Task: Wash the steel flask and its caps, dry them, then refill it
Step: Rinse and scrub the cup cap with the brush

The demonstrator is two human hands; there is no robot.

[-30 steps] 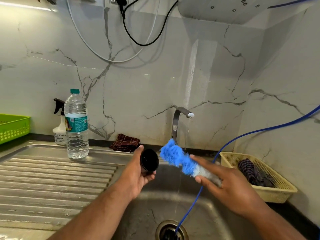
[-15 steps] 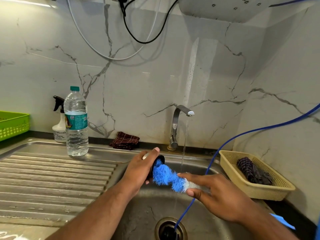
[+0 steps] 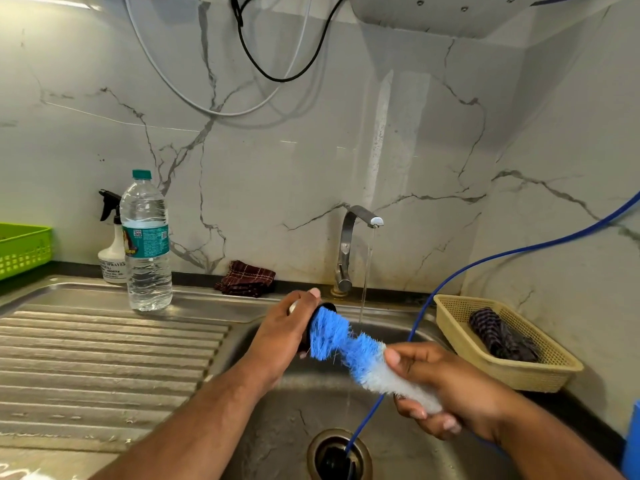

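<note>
You have even, fairly bright light, with a strip lamp (image 3: 45, 1) glowing in the top left corner and a pale vertical glare streak on the glossy marble wall (image 3: 277, 185) above the tap (image 3: 349, 244). The sink basin (image 3: 277, 427) is dimmer, and the black cap (image 3: 329, 305) in your left hand (image 3: 287, 327) is mostly lost in shadow behind the brush (image 3: 346, 344) that your right hand (image 3: 450, 386) grips. Your wide lens bows lines towards the edges, and the bottom corners look soft
</note>
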